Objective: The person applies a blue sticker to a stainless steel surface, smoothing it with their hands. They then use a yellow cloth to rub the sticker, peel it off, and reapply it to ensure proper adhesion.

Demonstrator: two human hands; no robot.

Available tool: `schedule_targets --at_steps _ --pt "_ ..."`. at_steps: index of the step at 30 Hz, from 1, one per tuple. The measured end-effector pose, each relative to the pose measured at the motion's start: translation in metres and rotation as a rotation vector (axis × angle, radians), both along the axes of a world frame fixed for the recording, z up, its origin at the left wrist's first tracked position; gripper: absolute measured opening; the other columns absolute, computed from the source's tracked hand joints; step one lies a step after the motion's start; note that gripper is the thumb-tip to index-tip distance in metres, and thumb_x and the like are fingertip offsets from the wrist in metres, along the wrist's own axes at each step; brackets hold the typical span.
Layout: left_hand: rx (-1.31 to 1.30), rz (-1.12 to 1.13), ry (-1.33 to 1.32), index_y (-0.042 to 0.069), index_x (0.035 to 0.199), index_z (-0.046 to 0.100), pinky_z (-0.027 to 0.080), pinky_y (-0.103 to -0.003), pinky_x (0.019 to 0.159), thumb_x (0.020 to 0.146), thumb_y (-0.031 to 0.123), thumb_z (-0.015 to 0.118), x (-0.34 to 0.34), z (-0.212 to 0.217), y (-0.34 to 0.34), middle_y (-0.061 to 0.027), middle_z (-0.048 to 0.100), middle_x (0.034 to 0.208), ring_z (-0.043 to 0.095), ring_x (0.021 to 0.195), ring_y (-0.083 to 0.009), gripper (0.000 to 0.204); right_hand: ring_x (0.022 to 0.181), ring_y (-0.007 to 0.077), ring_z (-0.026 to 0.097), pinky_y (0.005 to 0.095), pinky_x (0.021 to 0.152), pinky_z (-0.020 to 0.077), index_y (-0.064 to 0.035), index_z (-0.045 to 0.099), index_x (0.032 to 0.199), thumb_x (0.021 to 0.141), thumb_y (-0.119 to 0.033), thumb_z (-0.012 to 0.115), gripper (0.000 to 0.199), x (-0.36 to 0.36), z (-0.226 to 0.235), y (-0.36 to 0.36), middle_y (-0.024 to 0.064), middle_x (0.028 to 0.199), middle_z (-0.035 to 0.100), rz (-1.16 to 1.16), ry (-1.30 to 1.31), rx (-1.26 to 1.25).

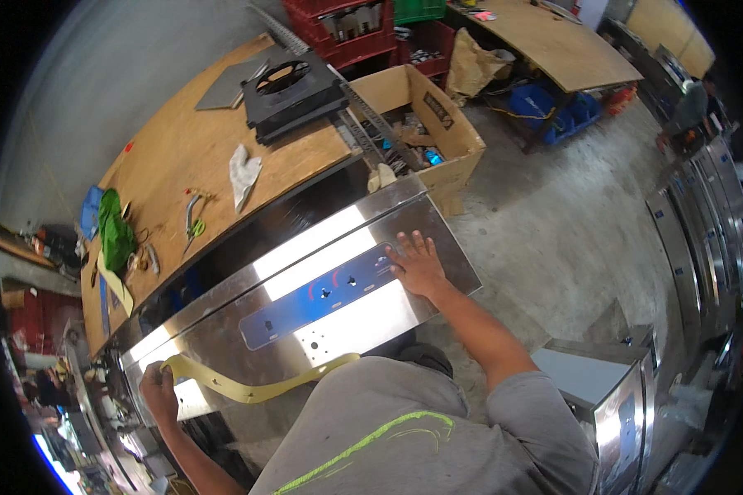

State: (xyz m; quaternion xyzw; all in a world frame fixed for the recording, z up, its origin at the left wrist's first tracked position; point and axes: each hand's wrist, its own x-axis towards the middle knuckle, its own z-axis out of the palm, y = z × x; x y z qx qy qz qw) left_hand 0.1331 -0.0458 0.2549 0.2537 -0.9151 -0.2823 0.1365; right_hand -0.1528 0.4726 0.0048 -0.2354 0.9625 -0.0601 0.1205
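A long shiny sheet-metal panel (371, 326) lies in front of me, with a blue control-panel sticker (297, 304) along its middle. The sticker has several cut-outs and red curved marks. My right hand (418, 266) rests with spread fingers on the sticker's right end. At the panel's left end, my left hand (158, 391) grips the end of a long pale yellow strip (243, 391), which looks like backing paper with holes in it. The strip sags in a curve along the panel's near edge towards my shirt.
Beyond the panel, a wooden table (305, 169) holds a black square frame (293, 91), a white glove (243, 176), green-handled scissors (195, 231) and a green bag (114, 227). An open cardboard box (458, 136) stands behind. Metal panels (689, 239) lean at right; a person (692, 107) is farther back.
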Motion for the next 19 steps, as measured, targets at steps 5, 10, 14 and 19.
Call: schedule_targets --at_steps 5,10,14,19 --pt "-0.024 0.109 0.062 -0.004 0.101 0.065 0.05 -0.029 0.072 0.097 0.007 0.063 0.041 0.012 0.014 -0.0081 0.068 0.085 0.063 0.079 -0.0117 0.012 0.155 0.0389 0.009 0.0566 0.124 0.0104 -0.0235 0.035 0.158 0.106 -0.041 0.037 0.055 -0.002 -0.003 -0.012 0.0141 0.168 0.016 -0.023 0.031 -0.002" --pt "-0.028 0.137 0.034 -0.003 0.101 0.065 0.05 -0.029 0.072 0.096 0.006 0.064 0.058 0.016 0.026 -0.0079 0.068 0.085 0.062 0.078 -0.0119 0.01 0.154 0.0399 0.013 0.0563 0.124 0.0127 -0.0189 0.037 0.157 0.107 -0.038 0.036 0.053 0.008 -0.01 -0.054 0.0147 0.167 0.02 0.178 0.068 -0.054" --pt "-0.113 0.142 0.002 -0.003 0.101 0.065 0.051 -0.032 0.075 0.094 0.007 0.065 0.065 0.011 0.022 -0.0124 0.068 0.086 0.065 0.081 -0.0189 0.013 0.154 0.0393 0.018 0.0573 0.123 0.016 -0.014 0.038 0.156 0.106 -0.037 0.038 0.055 0.019 -0.024 -0.079 0.0152 0.166 0.023 0.246 0.098 -0.176" --pt "-0.19 0.072 0.02 -0.005 0.106 0.066 0.053 -0.038 0.084 0.094 0.009 0.065 0.059 -0.019 0.001 -0.018 0.069 0.096 0.067 0.09 -0.0277 0.019 0.117 0.0309 0.059 0.0536 0.102 0.0392 -0.0091 0.068 0.118 0.085 -0.022 0.06 0.037 0.019 -0.021 -0.081 0.0108 0.12 0.067 0.227 0.225 -0.45"
